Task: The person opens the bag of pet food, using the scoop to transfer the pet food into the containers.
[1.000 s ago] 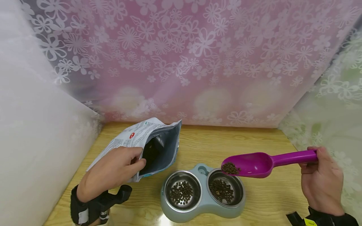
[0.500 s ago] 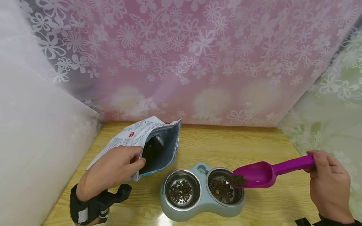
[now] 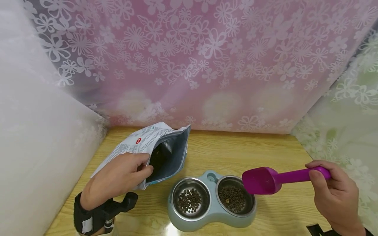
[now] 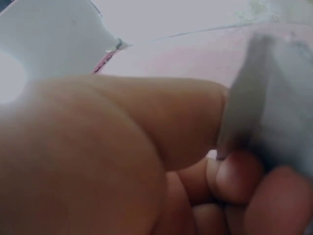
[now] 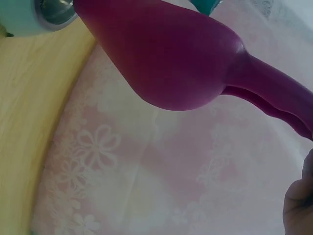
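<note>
My left hand pinches the near edge of an upright-mouthed white food bag, its silvery inside facing right with dark contents deep within. In the left wrist view, thumb and fingers close on the bag's edge. My right hand grips the handle of a purple scoop, whose bowl is tilted over the right steel bowl's rim and shows no kibble. Brown kibble covers much of the right bowl's bottom. A smaller pile of kibble lies in the left bowl. The right wrist view shows the scoop's underside.
Both steel bowls sit in a light blue double feeder stand on the wooden table. A pink flowered curtain hangs behind the table, with a white sheet at left and a green flowered one at right.
The scoop shifted right and tipped, and its kibble has dropped into the right bowl, where the pile is larger. The right hand turned with it. The left hand and bag stayed put.
</note>
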`<state>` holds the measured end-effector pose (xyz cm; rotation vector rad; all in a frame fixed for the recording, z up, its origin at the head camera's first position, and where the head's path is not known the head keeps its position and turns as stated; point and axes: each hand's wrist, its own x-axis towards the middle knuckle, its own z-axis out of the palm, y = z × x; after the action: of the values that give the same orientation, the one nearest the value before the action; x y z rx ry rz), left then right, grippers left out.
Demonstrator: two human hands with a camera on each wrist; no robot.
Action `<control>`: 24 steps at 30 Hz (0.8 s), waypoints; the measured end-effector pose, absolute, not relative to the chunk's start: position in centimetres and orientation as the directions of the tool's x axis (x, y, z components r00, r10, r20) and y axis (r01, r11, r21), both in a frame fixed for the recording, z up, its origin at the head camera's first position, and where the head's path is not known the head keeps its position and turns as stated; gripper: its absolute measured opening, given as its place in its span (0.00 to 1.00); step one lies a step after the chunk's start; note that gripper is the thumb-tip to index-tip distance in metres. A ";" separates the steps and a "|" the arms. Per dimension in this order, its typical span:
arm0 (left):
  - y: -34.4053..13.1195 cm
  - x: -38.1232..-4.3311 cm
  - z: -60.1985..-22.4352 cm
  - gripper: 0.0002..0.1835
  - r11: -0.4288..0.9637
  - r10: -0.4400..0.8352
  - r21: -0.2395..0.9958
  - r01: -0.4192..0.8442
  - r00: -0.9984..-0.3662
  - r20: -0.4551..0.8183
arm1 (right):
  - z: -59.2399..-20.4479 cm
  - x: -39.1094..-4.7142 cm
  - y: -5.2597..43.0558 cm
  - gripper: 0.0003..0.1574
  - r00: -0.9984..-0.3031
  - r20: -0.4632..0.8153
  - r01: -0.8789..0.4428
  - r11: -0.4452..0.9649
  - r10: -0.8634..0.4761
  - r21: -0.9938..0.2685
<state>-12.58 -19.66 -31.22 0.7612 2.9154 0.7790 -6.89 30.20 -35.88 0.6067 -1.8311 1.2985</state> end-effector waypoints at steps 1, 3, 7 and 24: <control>-19.7 -12.6 -31.2 0.18 0.755 0.466 0.477 0.450 -0.880 0.092 | -35.7 -7.0 30.1 0.11 -0.568 0.819 -0.738 0.391 0.081 -0.550; -19.7 -12.6 -31.2 0.18 0.754 0.467 0.479 0.449 -0.880 0.089 | -35.5 -7.2 30.1 0.12 -0.580 0.806 -0.734 0.350 0.121 -0.582; -19.7 -12.6 -31.2 0.18 0.751 0.468 0.485 0.448 -0.879 0.088 | -35.3 -7.7 30.6 0.18 -0.636 0.762 -0.752 0.122 0.125 -0.648; -19.6 -12.6 -31.2 0.19 0.744 0.467 0.498 0.446 -0.880 0.091 | -35.8 -9.6 29.4 0.27 -0.789 0.609 -0.410 0.669 0.080 -0.620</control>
<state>-12.60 -19.64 -31.24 0.7583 2.8965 0.8116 -9.57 29.37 -35.77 0.2537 -2.2701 1.0439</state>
